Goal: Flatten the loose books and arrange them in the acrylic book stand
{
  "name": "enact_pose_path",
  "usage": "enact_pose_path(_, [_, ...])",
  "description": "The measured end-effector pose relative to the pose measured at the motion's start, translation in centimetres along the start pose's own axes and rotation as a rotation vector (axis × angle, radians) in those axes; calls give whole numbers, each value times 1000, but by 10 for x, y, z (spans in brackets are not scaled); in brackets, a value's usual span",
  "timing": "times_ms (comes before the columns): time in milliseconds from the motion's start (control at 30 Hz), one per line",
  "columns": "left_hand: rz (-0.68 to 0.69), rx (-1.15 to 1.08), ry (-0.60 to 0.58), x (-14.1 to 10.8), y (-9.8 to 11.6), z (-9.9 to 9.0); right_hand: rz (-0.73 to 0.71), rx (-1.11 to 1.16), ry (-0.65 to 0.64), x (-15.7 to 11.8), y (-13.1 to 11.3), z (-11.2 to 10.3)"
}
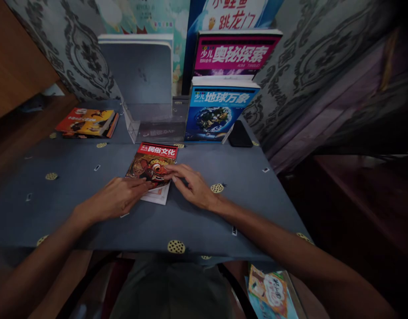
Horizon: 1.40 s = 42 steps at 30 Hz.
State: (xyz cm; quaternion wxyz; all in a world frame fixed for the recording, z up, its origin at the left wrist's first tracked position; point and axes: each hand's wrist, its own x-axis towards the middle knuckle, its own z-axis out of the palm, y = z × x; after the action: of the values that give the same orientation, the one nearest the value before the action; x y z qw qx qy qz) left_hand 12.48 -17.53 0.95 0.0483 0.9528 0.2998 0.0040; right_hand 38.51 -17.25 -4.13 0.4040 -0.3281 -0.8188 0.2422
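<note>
A small book with a red title band and a colourful mask on its cover lies on the blue patterned tablecloth in front of me. Its cover sits askew, and a white printed page shows below the lower edge. My left hand rests at the lower left of the book, open, with outstretched fingers lying across the cover. From the right, my right hand touches the cover's right side with extended fingers, also open. Its thumb is near the cover's lower right edge. The undersides of both hands are hidden.
Behind the book stands a clear display stand with a grey-looking panel. Right of it, a blue globe book stands before a magenta book. A dark phone-like slab lies beside them. Orange books lie left; more books are below the table.
</note>
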Motion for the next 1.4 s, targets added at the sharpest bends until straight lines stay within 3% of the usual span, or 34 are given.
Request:
enact_pose_path(367, [-10,2,73,-3,3,11,-73,51,-74,-6,-14,7])
enact_pose_path(567, [13,-24,142,-4,1,16,-260,-72,-229,-9,-11,13])
enact_pose_path(800, [-68,-38,189,5,1,17,-370,-246,-255,-8,-15,15])
enact_pose_path(967, [-288,-15,218,17,-14,24,-313,-237,-255,-8,-13,21])
enact_pose_path(1100, [-409,19,231,29,-33,27,-166,-228,-220,-4,-6,23])
enact_pose_path(1400, [-537,-38,226,50,-51,25,218,-492,-117,28,26,24])
